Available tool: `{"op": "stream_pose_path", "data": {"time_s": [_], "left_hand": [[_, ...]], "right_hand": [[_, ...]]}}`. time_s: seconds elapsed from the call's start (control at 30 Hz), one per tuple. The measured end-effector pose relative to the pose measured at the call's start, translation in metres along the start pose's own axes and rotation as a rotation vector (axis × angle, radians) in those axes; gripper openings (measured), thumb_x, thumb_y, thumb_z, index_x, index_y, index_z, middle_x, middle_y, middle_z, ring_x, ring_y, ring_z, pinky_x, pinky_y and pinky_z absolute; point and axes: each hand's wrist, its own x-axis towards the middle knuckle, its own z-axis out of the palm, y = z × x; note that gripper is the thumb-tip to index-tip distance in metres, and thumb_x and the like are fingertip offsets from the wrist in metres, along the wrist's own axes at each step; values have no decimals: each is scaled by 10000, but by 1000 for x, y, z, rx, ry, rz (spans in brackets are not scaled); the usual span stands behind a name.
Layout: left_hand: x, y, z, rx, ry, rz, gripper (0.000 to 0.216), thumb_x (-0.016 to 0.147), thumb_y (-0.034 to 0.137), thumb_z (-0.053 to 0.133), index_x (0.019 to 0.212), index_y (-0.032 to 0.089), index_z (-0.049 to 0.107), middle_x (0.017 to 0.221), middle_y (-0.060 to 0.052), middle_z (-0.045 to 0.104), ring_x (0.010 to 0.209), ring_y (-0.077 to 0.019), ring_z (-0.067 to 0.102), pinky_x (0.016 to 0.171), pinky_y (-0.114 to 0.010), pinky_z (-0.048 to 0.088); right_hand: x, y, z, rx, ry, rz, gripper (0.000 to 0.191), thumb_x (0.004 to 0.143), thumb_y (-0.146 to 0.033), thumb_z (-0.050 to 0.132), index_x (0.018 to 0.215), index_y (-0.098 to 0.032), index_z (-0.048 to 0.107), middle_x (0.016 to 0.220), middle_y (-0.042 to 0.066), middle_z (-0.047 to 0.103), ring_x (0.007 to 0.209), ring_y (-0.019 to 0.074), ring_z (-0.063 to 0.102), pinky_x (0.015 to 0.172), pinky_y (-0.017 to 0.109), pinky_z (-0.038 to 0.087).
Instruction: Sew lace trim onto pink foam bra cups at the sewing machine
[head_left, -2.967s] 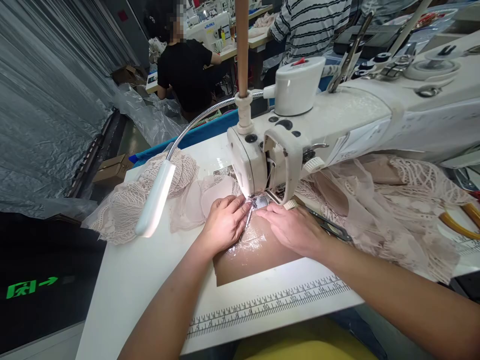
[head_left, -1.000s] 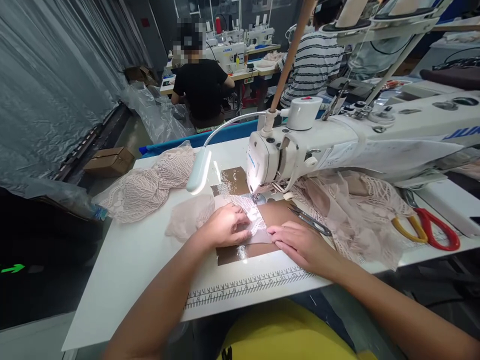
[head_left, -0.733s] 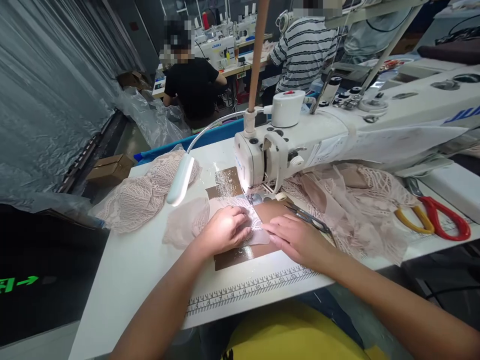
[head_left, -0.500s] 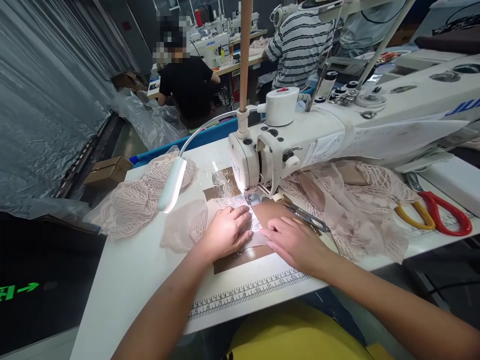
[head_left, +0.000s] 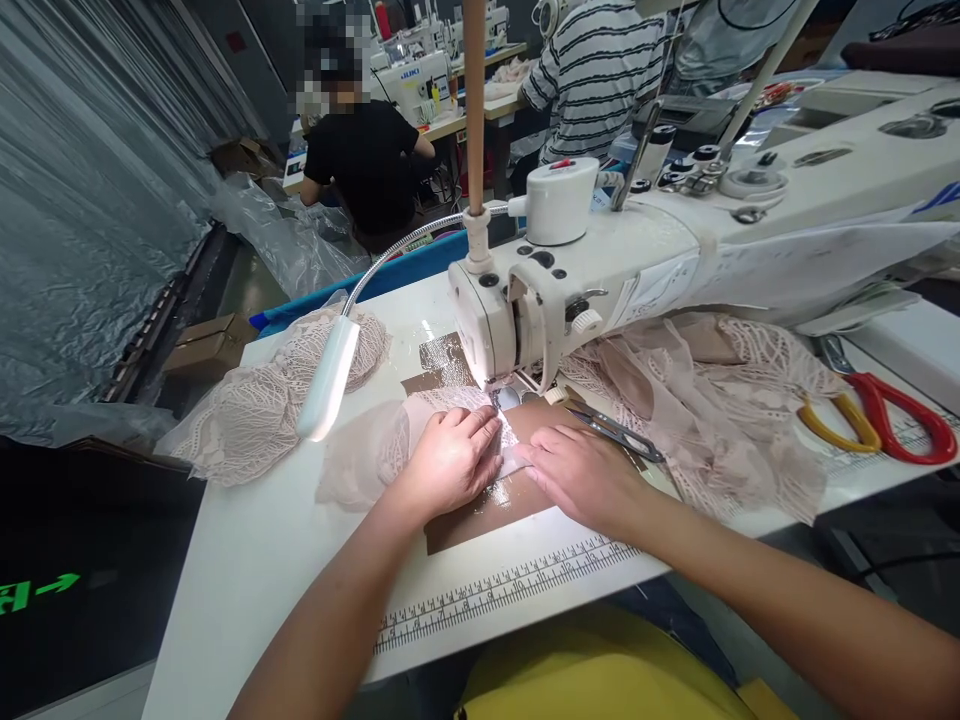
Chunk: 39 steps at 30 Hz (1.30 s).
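My left hand (head_left: 448,462) lies flat, fingers stretched, on a pale pink lace piece (head_left: 375,452) just in front of the needle of a white sewing machine (head_left: 600,270). My right hand (head_left: 581,472) lies flat beside it, fingers out, pressing the lace edge onto the brown plate (head_left: 480,520) of the white table (head_left: 262,560). The fingertips of both hands point at the presser foot (head_left: 501,398).
A gooseneck lamp (head_left: 328,378) hangs left of the needle. Lace heaps lie at left (head_left: 255,410) and right (head_left: 712,410). Thread snips (head_left: 619,432) lie by my right hand; red and yellow scissors (head_left: 877,420) farther right. A ruler strip (head_left: 510,590) runs along the front edge. Two people sit at machines behind.
Both hands have slid the lace a little closer to the needle. The view has shifted slightly; the hands stay flat on the fabric.
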Motion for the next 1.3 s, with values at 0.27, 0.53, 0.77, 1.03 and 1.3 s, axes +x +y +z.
{"op": "stream_pose_path", "data": {"time_s": [0.27,0.53,0.77,1.03,1.3], "left_hand": [[1,0,-2,24,-2,4,401,913,234,382,1277,147,527,1354,-88,522,929,-248,509,813,-408,435],[-1,-4,4,93,22,-10,398,892,134,388,1258,167,543,1359,-73,522,970,-255,505,838,-413,411],[-6,-6,12,93,73,-27,353,902,136,428,1209,197,590,1302,-29,580,954,-234,518,815,-384,437],[-2,-12,14,94,116,-61,360,887,112,425,1182,180,618,1297,-43,588,961,-244,522,820,-401,464],[-4,-23,22,-7,174,-121,412,835,102,455,1214,193,588,1332,-67,553,1082,-265,502,915,-437,437]], "right_hand": [[4,2,-2,-37,-13,-25,227,911,-178,432,1021,-173,630,809,49,569,746,187,512,648,303,308],[17,3,-4,-76,-46,6,255,897,-139,430,1041,-168,639,804,55,580,718,177,507,628,306,294],[17,4,0,-122,-42,-3,274,883,-118,442,1072,-170,633,813,56,585,752,192,518,640,309,316],[28,10,0,-100,-34,-2,299,909,-167,414,1125,-194,620,843,52,614,728,174,548,603,303,326],[34,13,8,-63,7,15,348,910,-155,393,1187,-198,599,881,60,655,741,176,596,638,290,380]]}}
